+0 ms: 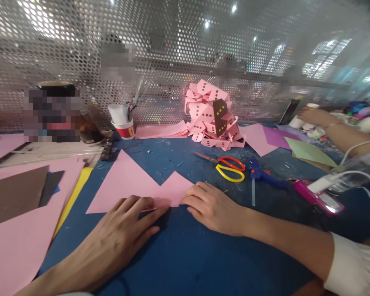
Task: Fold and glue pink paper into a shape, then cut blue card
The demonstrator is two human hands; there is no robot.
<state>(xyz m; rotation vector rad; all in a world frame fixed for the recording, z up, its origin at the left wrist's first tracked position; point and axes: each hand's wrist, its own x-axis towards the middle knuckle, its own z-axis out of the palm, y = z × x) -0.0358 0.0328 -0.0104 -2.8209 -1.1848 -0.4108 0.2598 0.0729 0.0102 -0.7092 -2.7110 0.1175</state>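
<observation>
A sheet of pink paper [123, 185], folded into two peaks, lies on the blue table in front of me. My left hand [120, 228] rests across its lower edge, fingers stretched out and pressing on it. At the right end of the same sheet, my right hand [208, 207] pinches the corner between thumb and fingers. Just beyond that hand are scissors [231, 167] with one red and one yellow handle loop. Further back stands a pink folded-paper model [208, 113] dotted with dark squares and bearing a brown piece with yellow marks.
Pink sheets [18, 250] with a brown sheet [17, 193] lie left. A paper cup [125, 128] stands behind. On the right are a blue glue gun [265, 174], a magenta device [319, 197] with a white cable and coloured papers [310, 151]. Another person's hand [316, 118] reaches in there.
</observation>
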